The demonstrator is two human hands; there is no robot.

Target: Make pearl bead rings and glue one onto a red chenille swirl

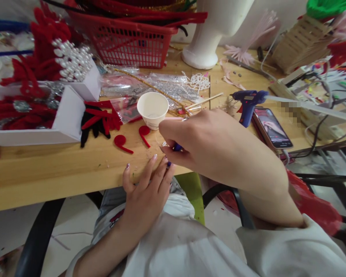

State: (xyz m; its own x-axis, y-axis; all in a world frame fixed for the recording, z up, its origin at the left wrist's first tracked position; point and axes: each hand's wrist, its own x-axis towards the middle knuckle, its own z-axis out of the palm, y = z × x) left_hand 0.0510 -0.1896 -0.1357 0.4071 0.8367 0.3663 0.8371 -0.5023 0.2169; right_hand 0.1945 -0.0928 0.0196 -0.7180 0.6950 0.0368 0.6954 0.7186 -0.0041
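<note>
My left hand [148,194] lies with its fingers stretched out and apart at the table's front edge. A small blue piece [169,164] shows by its fingertips. Just above, my right hand [201,140] is closed around something mostly hidden; a dark blue part [177,147] peeks out between thumb and fingers. I cannot tell whether both blue bits belong to one thing. Two curled red pieces [121,142] lie on the wood beyond my left hand. Behind them stands a white paper cup [152,105], close to my right knuckles.
A blue glue gun [248,102] and a phone [272,127] with a lit screen sit to the right. White boxes [70,115] of red fuzzy pieces stand at left. At the back are a red basket [129,44], a white stand [203,50] and pearl strings [200,81].
</note>
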